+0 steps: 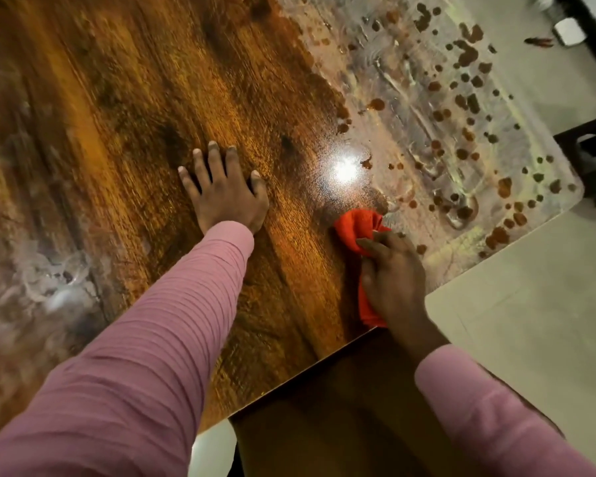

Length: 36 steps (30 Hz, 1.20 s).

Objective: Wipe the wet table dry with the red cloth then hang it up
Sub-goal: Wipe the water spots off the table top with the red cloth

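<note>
Right hand grips my red cloth mid-wipe; left hand braces flat; the table's far end remains wet, hanging undone.

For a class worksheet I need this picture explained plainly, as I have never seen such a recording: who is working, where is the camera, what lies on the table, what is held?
No machine here: a person in pink sleeves works with bare hands. The single picture comes from a camera worn on the head, looking down, so both arms reach in from below. The left hand lies flat on the wooden table, fingers spread, holding nothing. The right hand grips a bunched red cloth resting on the table near its edge. Beyond the cloth, to the right, the tabletop shows wet streaks and spots; another wet smear lies at far left.
</note>
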### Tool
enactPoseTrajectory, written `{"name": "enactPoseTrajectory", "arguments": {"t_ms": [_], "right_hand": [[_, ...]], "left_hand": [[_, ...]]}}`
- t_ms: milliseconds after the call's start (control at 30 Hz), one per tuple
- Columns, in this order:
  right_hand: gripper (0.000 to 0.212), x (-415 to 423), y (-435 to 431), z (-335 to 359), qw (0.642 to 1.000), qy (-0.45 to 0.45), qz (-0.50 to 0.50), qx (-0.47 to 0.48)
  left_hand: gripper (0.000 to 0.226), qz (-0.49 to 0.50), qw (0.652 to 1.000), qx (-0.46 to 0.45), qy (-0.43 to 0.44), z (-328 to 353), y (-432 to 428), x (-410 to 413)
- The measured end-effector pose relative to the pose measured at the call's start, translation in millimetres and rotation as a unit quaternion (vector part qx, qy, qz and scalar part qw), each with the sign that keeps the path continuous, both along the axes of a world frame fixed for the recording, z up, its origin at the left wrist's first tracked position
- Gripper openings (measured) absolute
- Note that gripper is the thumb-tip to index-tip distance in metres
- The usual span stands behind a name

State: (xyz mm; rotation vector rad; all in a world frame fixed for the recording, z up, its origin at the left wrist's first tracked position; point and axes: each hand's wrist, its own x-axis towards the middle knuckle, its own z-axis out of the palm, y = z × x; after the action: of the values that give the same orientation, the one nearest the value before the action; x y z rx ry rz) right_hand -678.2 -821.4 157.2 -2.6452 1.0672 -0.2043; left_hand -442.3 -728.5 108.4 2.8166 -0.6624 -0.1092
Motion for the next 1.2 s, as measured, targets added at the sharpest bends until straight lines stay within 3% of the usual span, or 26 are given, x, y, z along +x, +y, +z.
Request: {"name": "enactPoseTrajectory", "arguments": {"t_ms": [167, 267, 333, 433, 533, 600, 700, 767, 933, 1000, 1200], "right_hand": [[0.034, -30, 79, -4, 0.983, 0.001, 0.177, 0.048], [0.03, -51, 76, 1, 0.972, 0.017, 0.232, 0.043], [0.027, -59, 55, 3, 0.984, 0.024, 0.176, 0.014], [0.033, -64, 25, 6, 1.0, 0.015, 0.017, 0.013], [0.034, -60, 43, 4, 0.998, 0.002, -0.051, 0.042], [0.035, -61, 71, 2, 0.998, -0.004, -0.005, 0.069], [0.038, -74, 89, 4, 0.984, 0.034, 0.157, 0.077], [0.035, -83, 67, 7, 0.98, 0.057, 0.181, 0.051], [0.033, -99, -4, 10, 0.996, 0.05, -0.065, 0.041], [0.034, -95, 4, 8, 0.994, 0.046, -0.094, 0.043], [0.036, -105, 41, 6, 0.987, 0.033, 0.14, 0.073]], "left_hand": [[0.061, 0.005, 1.0, 0.0, 0.002, 2, -3, 0], [0.061, 0.006, 1.0, 0.004, -0.001, 1, -4, 0], [0.062, 0.008, 1.0, 0.007, 0.001, -1, -4, 0], [0.061, 0.008, 1.0, -0.001, 0.002, 0, -5, -2], [0.055, -0.027, 0.999, -0.019, -0.019, 8, -4, -9], [0.05, -0.036, 0.998, -0.026, -0.04, 11, -3, -22], [0.047, -0.035, 0.998, -0.037, -0.024, 12, 2, -64], [0.047, -0.061, 0.997, -0.043, -0.001, 12, 4, -105], [0.047, -0.068, 0.995, -0.063, 0.03, 16, -7, -164], [0.048, -0.058, 0.995, -0.068, 0.035, 18, -16, -170], [0.047, 0.027, 0.996, -0.073, 0.036, 14, -30, -163]]}}
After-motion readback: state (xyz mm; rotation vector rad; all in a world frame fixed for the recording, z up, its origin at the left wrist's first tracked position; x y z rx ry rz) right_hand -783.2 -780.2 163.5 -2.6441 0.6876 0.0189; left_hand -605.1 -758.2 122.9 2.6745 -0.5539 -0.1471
